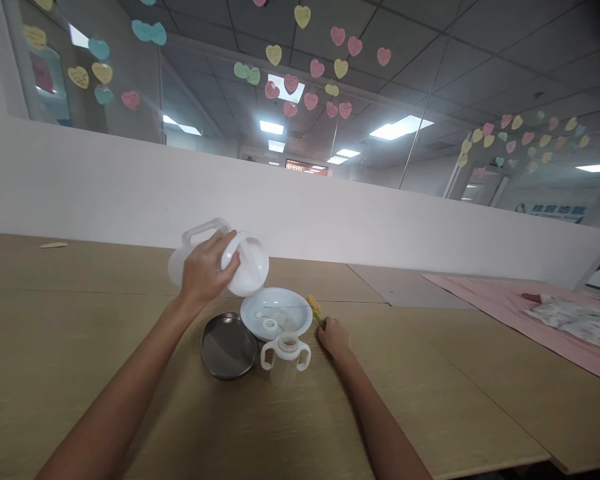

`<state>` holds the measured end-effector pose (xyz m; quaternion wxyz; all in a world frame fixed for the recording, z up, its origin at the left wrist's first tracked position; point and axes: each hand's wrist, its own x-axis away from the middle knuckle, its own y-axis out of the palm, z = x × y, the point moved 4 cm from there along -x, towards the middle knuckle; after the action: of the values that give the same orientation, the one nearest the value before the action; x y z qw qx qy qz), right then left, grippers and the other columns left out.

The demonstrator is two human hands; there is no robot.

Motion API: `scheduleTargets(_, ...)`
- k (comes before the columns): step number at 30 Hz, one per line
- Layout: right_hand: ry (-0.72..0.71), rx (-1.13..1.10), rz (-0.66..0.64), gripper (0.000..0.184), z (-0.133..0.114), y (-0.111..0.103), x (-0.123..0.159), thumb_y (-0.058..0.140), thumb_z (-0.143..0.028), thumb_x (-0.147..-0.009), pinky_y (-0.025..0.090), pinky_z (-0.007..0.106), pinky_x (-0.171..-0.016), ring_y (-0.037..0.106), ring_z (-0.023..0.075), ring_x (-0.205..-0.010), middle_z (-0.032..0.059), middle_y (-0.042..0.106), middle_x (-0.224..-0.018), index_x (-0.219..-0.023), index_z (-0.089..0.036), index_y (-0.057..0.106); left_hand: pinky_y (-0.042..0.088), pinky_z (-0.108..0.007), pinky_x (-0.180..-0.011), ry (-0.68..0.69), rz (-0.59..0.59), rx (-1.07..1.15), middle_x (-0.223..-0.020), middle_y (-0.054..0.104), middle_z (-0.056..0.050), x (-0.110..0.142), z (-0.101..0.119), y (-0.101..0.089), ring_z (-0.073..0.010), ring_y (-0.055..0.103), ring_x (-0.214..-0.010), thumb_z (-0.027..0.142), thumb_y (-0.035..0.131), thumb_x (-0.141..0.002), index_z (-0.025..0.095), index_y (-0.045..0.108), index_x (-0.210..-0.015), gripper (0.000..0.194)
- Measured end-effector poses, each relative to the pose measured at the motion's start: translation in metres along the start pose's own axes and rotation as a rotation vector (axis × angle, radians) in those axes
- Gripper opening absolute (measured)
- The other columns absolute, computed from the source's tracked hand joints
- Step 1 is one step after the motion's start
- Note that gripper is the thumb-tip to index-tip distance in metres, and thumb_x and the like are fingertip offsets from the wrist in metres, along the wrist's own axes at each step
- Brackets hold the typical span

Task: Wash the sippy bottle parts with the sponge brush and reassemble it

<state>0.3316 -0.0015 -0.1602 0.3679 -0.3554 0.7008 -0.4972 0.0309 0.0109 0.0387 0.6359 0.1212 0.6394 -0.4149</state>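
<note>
A white plastic pitcher (pixel 250 268) is tilted over a white bowl (pixel 251 315), and my left hand (pixel 205 268) is closed around it. In the bowl lie a white ring-shaped piece (pixel 269 325) and some clear part that I cannot make out. My right hand (pixel 336 337), to the right of the bowl, grips a small brush with a yellow head (pixel 313 305) and a greenish handle. A clear baby bottle with two white handles (pixel 283 369) stands uncapped in front of the bowl. To its left sits a round metal dish (pixel 229 347).
The wooden table (pixel 130 373) meets a low white wall (pixel 130 187) at the back, with glass and heart-shaped notes above. A pink cloth (pixel 485 300) with a patterned white cloth (pixel 575 319) on it lies at right. A flat pale piece (pixel 53 245) rests far left.
</note>
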Motion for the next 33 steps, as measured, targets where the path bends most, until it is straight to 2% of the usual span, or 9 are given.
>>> scheduleTargets(5,0.011,-0.003,0.000,0.025,0.000,0.002,-0.002,0.041,-0.026,-0.081,0.040,0.028,-0.068,0.058,0.0217,-0.089,0.0134,0.060,-0.098,-0.093,-0.014,0.059,0.047,-0.036,-0.089,-0.333,0.110,0.269,-0.111,0.062,0.000,-0.007,-0.024,-0.023,-0.0205,0.057,-0.100,0.037,0.049,-0.077,0.022,0.058,-0.111,0.038)
scheduleTargets(8,0.014,-0.007,0.001,0.025,0.000,0.003,-0.003,0.041,-0.026,-0.081,0.040,0.028,-0.068,0.058,0.0219,-0.090,0.0132,0.060,-0.098,-0.095,-0.014,0.059,0.048,-0.036,-0.087,-0.393,0.080,0.412,-0.106,0.064,0.001,-0.008,-0.016,-0.032,-0.0203,0.059,-0.097,0.035,0.054,-0.074,0.022,0.062,-0.105,0.035)
scheduleTargets(11,0.011,-0.004,0.005,0.025,0.001,0.003,-0.004,0.041,-0.026,-0.081,0.040,0.028,-0.068,0.058,0.0221,-0.090,0.0131,0.060,-0.098,-0.094,-0.014,0.059,0.049,-0.037,-0.085,-0.320,0.012,0.377,-0.102,0.066,0.002,-0.006,0.013,-0.035,-0.0213,0.060,-0.095,0.034,0.055,-0.071,0.023,0.065,-0.099,0.031)
scheduleTargets(15,0.002,0.003,0.004,0.025,0.001,0.002,-0.003,0.042,-0.027,-0.081,0.040,0.029,-0.067,0.058,0.0228,-0.089,0.0135,0.061,-0.097,-0.093,-0.014,0.059,0.048,-0.034,-0.083,-0.094,-0.021,0.153,-0.103,0.065,0.002,0.002,0.055,-0.035,-0.0214,0.060,-0.094,0.034,0.051,-0.072,0.025,0.063,-0.103,0.034)
scheduleTargets(18,-0.003,0.007,0.000,0.025,0.001,0.002,-0.003,0.042,-0.027,-0.081,0.040,0.028,-0.067,0.058,0.0226,-0.089,0.0135,0.061,-0.096,-0.092,-0.013,0.059,0.049,-0.031,-0.074,0.051,-0.071,0.029,-0.104,0.064,0.001,0.007,0.073,-0.032,-0.0204,0.061,-0.088,0.033,0.047,-0.074,0.027,0.060,-0.107,0.036)
scheduleTargets(21,-0.005,0.008,0.001,0.026,0.001,0.002,-0.002,0.041,-0.028,-0.081,0.040,0.028,-0.067,0.058,0.0228,-0.089,0.0133,0.061,-0.096,-0.092,-0.013,0.059,0.048,-0.028,-0.066,0.134,-0.090,-0.050,-0.104,0.064,0.000,0.011,0.078,-0.030,-0.0187,0.062,-0.084,0.033,0.044,-0.076,0.027,0.058,-0.109,0.036)
scheduleTargets(26,-0.005,0.009,-0.001,0.024,0.001,0.001,-0.002,0.041,-0.027,-0.081,0.039,0.028,-0.066,0.058,0.0222,-0.088,0.0123,0.061,-0.096,-0.092,-0.014,0.058,0.048,-0.027,-0.067,0.257,-0.035,-0.109,-0.109,0.061,-0.001,0.014,0.079,-0.030,-0.0179,0.061,-0.086,0.033,0.044,-0.078,0.026,0.056,-0.111,0.036)
scheduleTargets(33,-0.011,0.026,-0.002,0.025,0.001,0.003,-0.003,0.040,-0.028,-0.082,0.039,0.029,-0.067,0.057,0.0225,-0.089,0.0127,0.060,-0.096,-0.093,-0.014,0.058,0.049,-0.024,-0.068,0.325,0.008,-0.119,-0.107,0.062,-0.002,0.016,0.083,-0.032,-0.0155,0.061,-0.085,0.030,0.047,-0.077,0.023,0.056,-0.110,0.035)
